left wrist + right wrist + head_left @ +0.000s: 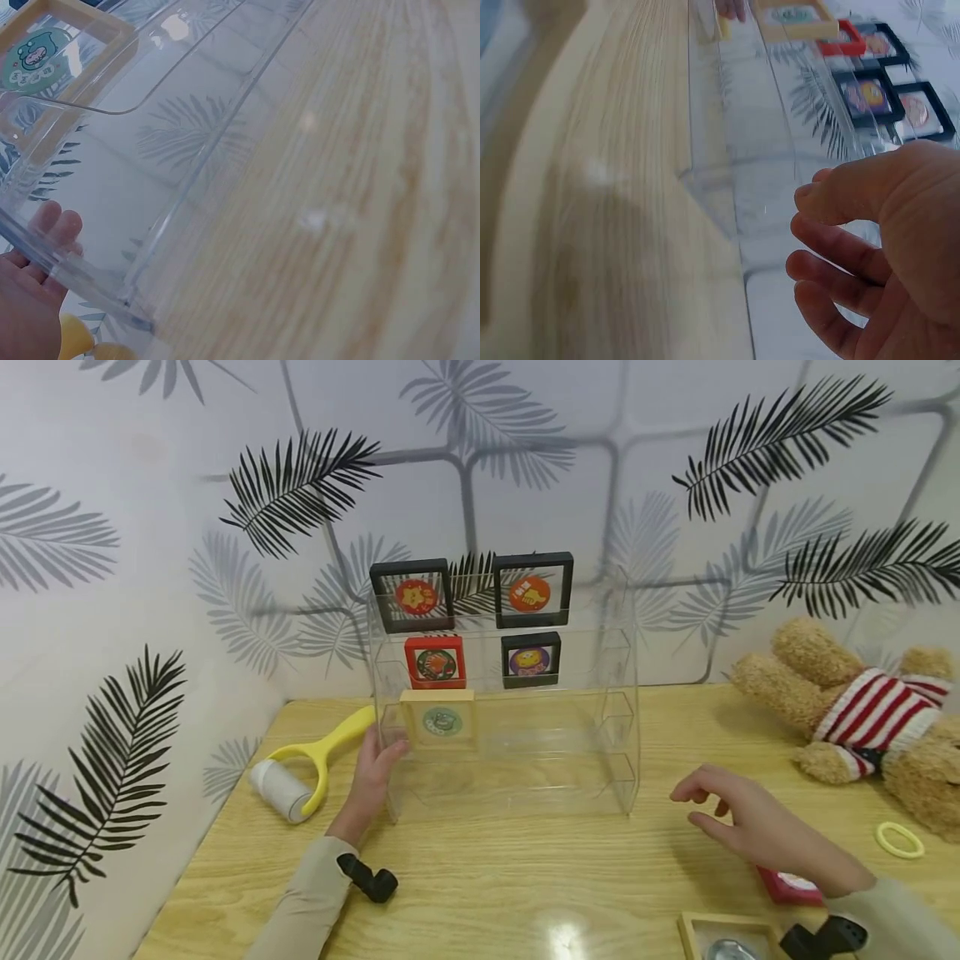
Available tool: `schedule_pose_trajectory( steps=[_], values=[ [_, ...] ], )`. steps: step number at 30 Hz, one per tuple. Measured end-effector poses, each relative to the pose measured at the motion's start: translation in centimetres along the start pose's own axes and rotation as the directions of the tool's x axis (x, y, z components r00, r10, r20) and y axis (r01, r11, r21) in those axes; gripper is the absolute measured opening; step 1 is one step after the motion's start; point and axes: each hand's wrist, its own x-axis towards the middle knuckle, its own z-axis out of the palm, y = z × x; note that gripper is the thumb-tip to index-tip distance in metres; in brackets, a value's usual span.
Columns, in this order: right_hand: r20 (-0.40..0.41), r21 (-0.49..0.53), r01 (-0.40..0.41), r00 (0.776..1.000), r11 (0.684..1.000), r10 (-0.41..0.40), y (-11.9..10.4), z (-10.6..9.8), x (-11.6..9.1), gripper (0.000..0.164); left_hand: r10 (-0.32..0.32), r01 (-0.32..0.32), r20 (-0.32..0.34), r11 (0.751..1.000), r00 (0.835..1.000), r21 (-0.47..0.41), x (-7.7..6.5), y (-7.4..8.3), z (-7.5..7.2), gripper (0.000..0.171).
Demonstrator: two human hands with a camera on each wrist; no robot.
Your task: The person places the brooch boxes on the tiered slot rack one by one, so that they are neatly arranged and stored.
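A clear acrylic display rack (525, 777) with stepped tiers stands on the table. My left hand (375, 766) grips its left side edge; in the left wrist view, fingertips (66, 225) show through the clear plastic. The top tier bears two black frames (412, 625) (534, 621) with round red and orange badges. Below them are a red frame (435, 663) and a smaller black frame (531, 660). A cream frame (439, 721) with a green badge sits on the tier below, near my left hand. My right hand (757, 822) hovers right of the rack, fingers loosely bent, holding nothing.
Left of the rack lie a yellow-handled lint roller (285, 789) and its white roll. A teddy bear (877, 710) in a striped shirt lies at right, near a pale yellow ring (899, 841). A pink-red frame (787, 887) and a wooden frame (735, 927) lie near my right forearm.
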Motion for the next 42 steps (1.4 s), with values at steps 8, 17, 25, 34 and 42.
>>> schedule_pose_trajectory(
  steps=[8,17,25,34,42],
  values=[
    [0.019,0.043,-0.159,0.987,0.986,0.158,2.2,-1.3,-3.9,0.027,0.01,-0.009,-0.012,1.0,1.0,0.023,0.1,-0.1,-0.1,0.044],
    [0.045,-0.001,-0.223,0.974,0.975,0.223,4.9,-2.8,-7.4,0.025,0.017,-0.017,0.0,1.0,1.0,0.012,0.0,-0.2,0.0,0.045],
    [-0.037,-0.002,-0.285,0.958,0.958,0.285,6.4,-2.6,-9.2,0.017,0.001,-0.001,0.007,1.0,1.0,0.017,-0.1,-0.2,0.0,0.046],
    [0.009,-0.062,-0.407,0.913,0.911,0.408,7.2,-2.3,-9.8,0.016,-0.005,0.005,0.012,1.0,1.0,0.005,-0.1,-0.1,0.0,0.048],
    [0.066,-0.172,-0.509,0.848,0.843,0.526,6.7,-2.8,-8.7,0.011,0.015,-0.015,0.001,1.0,1.0,0.009,-0.1,-0.1,0.1,0.043]
  ],
)
